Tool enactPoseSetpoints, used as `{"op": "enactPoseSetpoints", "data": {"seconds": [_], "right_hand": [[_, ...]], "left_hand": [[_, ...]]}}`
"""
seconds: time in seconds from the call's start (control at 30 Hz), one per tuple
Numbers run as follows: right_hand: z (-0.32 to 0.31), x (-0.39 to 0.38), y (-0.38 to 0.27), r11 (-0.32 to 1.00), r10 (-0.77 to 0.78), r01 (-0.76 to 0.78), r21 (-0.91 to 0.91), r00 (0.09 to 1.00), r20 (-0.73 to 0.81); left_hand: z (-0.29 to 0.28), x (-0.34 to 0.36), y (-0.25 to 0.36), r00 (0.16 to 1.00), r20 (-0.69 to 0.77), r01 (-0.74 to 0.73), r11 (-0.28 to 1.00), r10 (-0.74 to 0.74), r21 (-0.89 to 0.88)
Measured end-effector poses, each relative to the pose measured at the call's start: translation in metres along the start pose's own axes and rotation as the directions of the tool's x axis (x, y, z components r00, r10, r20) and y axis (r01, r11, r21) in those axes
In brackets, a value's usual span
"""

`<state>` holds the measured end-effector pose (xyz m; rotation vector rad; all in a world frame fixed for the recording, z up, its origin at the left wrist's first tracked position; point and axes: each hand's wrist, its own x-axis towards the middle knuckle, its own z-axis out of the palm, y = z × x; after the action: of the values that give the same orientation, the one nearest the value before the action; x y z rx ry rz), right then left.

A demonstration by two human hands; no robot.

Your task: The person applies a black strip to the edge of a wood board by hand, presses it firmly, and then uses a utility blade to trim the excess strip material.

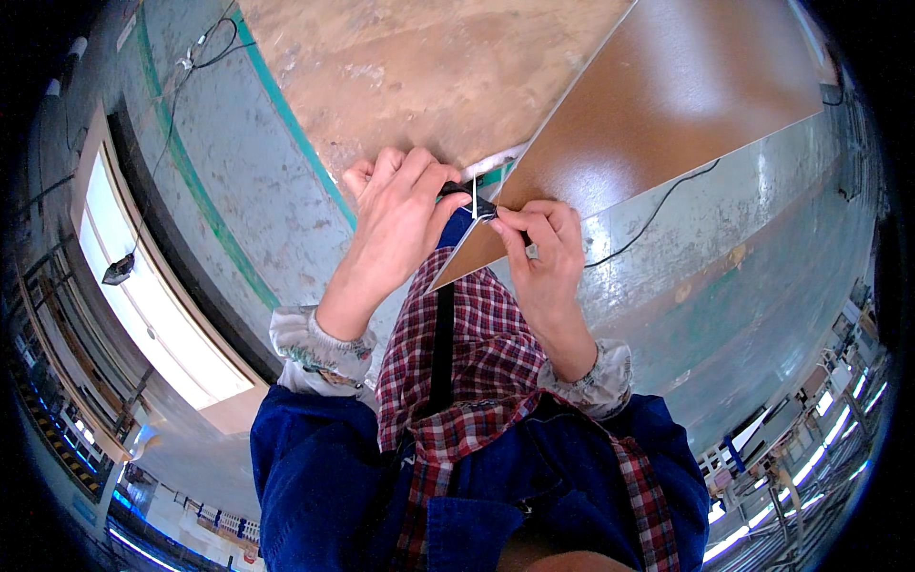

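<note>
My left hand is closed, its thumb and forefinger on a dark, narrow black piece whose kind I cannot make out. The other fingers rest by the edge of a worn tan board. Opposite it, my right hand pinches the other end of the black piece beside the edge of a glossy brown panel. A thin white strip stands upright between the two hands. The panel's pointed near corner reaches down in front of my checked apron.
Grey floor with green painted lines lies to the left. A white panel with a tan frame lies there, a thin cord with a black end piece over it. Another black cable runs right of the brown panel. Racks stand far right.
</note>
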<state>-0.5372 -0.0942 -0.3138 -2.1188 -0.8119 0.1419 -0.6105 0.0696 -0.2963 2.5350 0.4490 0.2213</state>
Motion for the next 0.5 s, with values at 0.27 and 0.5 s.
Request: {"op": "enactPoseSetpoints", "data": {"seconds": [0.27, 0.5], "right_hand": [[0.007, -0.02, -0.012, 1.0, -0.004, 0.004, 0.0, 0.999, 0.044], [0.012, -0.035, -0.02, 0.998, -0.056, 0.055, 0.01, 0.993, 0.106]], "left_hand": [[-0.008, -0.028, -0.005, 1.0, 0.022, 0.021, 1.0, -0.021, 0.023], [-0.008, -0.059, -0.012, 0.993, 0.029, 0.115, 0.992, -0.113, -0.047]]}}
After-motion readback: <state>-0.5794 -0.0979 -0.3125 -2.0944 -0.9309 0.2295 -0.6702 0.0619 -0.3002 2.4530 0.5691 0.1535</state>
